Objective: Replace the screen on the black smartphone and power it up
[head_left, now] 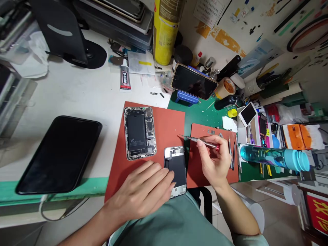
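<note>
An opened phone body with its battery and circuit boards showing lies on a red mat. To its lower right is a detached phone screen, back side up, at the mat's front edge. My left hand reaches over the mat, its fingertips close together on the left side of that screen. Whether they grip it is hard to make out. In my right hand, a thin screwdriver with a red end is pinched between thumb and fingers, its tip pointing left above the screen's top edge.
A black tablet with a cable lies at the left. A phone rests on a blue stand behind the mats. Glue tube, yellow can and teal bottle surround the work area. Tweezers lie on the right mat.
</note>
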Action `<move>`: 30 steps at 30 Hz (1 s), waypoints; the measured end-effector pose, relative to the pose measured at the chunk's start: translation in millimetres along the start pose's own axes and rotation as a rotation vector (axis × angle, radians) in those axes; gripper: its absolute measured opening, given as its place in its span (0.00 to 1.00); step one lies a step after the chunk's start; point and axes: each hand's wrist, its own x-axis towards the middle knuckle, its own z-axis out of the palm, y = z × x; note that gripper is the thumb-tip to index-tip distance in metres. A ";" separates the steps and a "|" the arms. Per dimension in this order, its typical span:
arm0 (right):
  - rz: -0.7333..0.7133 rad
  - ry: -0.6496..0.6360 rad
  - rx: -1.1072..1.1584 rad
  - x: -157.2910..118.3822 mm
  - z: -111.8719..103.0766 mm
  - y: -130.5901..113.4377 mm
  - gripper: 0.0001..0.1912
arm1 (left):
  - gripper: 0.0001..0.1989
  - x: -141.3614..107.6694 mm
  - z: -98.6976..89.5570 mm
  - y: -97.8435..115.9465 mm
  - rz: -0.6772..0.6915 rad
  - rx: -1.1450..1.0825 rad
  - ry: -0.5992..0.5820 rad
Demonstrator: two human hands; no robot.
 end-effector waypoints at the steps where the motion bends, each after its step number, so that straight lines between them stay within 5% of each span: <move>1: 0.006 -0.006 0.002 2.3 5.6 0.5 0.08 | 0.07 -1.0 -0.5 0.1 -0.007 0.015 0.020; 9: 0.177 0.010 0.124 5.3 21.1 6.3 0.10 | 0.11 -5.9 -0.3 0.2 -0.067 0.055 0.036; 16: 0.654 -0.034 0.698 7.0 8.2 -11.7 0.16 | 0.15 1.8 5.4 -2.3 -0.371 -0.022 0.195; 21: 0.921 -0.194 0.833 -6.1 5.3 -22.8 0.20 | 0.09 4.5 5.0 -1.6 -0.497 -0.215 0.209; 30: 0.974 -0.243 0.799 -17.0 13.1 -24.6 0.23 | 0.09 2.2 0.8 -4.4 -0.432 -0.339 0.188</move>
